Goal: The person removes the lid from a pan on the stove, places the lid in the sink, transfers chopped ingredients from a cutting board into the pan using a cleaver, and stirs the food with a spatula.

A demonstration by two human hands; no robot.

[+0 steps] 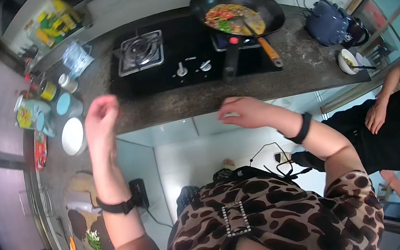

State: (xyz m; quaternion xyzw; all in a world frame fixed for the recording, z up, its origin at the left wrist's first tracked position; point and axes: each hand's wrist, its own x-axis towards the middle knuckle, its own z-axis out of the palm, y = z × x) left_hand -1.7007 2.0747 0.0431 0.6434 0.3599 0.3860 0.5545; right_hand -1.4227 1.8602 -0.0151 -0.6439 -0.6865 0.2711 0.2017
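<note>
Near the left end of the counter's front edge, my left hand [101, 114] is raised with its fingers curled together; whether it holds something small I cannot make out. The white bowl [73, 136] is just left of it. My right hand [243, 112] hovers by the front edge of the counter [175, 103], fingers bent and apart, holding nothing. Beyond it, a black wok [268, 3] sits on the right burner with red, green and yellowish food [225, 19] in it. A spatula with a wooden handle [269, 51] rests in the wok.
The left burner [140, 52] is bare. Bottles, a blue cup [66, 103] and a plastic bag [77, 59] stand at left, with vegetables [94, 241] nearer. A kettle [326, 22] and small bowl [347, 62] are at right. Another person [393, 120] stands at right.
</note>
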